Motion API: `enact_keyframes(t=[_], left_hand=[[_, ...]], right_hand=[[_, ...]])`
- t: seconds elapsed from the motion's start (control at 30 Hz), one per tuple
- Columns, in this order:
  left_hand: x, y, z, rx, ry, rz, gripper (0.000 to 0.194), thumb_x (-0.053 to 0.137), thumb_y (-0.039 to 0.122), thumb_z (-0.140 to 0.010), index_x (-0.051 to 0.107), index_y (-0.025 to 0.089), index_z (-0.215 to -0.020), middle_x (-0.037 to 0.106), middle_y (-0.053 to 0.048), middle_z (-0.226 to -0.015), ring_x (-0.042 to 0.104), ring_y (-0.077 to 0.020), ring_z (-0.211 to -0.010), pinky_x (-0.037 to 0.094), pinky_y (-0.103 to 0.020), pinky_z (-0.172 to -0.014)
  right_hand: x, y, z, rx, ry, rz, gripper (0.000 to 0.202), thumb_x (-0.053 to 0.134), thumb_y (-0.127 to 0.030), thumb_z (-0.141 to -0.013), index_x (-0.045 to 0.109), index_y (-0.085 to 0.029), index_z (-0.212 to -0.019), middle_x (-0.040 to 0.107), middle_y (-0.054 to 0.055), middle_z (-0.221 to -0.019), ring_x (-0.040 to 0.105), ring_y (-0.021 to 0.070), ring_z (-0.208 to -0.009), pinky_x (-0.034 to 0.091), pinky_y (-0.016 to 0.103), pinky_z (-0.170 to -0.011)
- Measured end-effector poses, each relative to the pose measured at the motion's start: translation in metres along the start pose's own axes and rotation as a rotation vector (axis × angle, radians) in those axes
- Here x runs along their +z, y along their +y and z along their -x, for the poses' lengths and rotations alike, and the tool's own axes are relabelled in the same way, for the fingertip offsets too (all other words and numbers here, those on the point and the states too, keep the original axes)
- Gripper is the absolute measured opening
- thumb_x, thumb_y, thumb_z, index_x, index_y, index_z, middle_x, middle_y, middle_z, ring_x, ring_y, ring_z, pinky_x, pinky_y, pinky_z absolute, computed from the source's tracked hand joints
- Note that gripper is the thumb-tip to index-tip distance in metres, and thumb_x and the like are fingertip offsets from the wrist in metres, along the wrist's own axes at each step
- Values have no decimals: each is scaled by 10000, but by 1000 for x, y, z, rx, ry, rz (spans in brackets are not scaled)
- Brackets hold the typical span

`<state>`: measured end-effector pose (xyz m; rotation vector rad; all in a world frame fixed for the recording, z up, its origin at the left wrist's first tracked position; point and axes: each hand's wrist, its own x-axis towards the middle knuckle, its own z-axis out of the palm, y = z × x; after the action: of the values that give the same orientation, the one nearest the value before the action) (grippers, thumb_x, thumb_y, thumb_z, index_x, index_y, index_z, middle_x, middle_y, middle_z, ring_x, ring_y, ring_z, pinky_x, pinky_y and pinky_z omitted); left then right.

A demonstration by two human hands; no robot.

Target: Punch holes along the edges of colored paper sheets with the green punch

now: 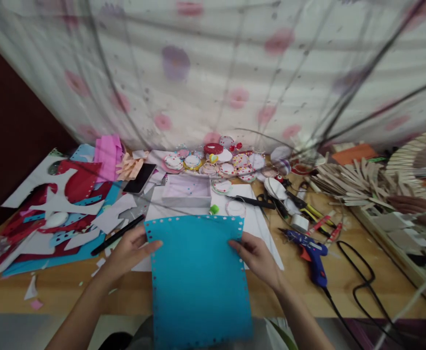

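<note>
A blue foam-like sheet [200, 282] with small holes punched along its edges hangs upright over the table's front edge. My left hand [134, 250] pinches its upper left edge, thumb in front and fingers behind. On the opposite edge, near the upper right corner, my right hand [255, 255] grips it the same way. Just beyond the sheet stands a shallow white box [186, 201] with a few small dots inside. A small green piece [214, 209] lies in front of that box, on white paper [258, 228].
Coloured scraps [63, 209], a phone [140, 178] and a black pen [117, 235] lie to the left. Decorated round pieces [227, 169] crowd the back. At right are a blue glue gun [313, 255] with its cord, scissors [266, 200], yellow-handled pliers [313, 210] and another person's hand [413, 204].
</note>
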<state>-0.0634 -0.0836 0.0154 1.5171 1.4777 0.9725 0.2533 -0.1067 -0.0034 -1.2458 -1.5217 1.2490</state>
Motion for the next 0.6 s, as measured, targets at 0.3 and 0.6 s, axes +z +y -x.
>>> enact_keyframes(t=[0.3, 0.6], left_hand=[[3, 0, -80, 241, -108, -185, 426, 601, 512, -794, 651, 230, -1109, 646, -77, -1192, 550, -277, -1155, 490, -368, -916], [7, -20, -74, 288, -15, -312, 364, 538, 497, -838, 673, 197, -995, 695, -78, -1090, 613, -272, -1059, 466, -408, -975]], right_hand=[[-1, 22, -46, -147, 6, 202, 243, 396, -252, -926, 604, -195, -1039, 631, 96, -966, 622, 213, -852, 500, 371, -799], [9, 25, -94, -208, -67, 353, 276, 524, -8, -726, 641, -202, -882, 594, 67, -985, 600, 203, -875, 466, 373, -852]])
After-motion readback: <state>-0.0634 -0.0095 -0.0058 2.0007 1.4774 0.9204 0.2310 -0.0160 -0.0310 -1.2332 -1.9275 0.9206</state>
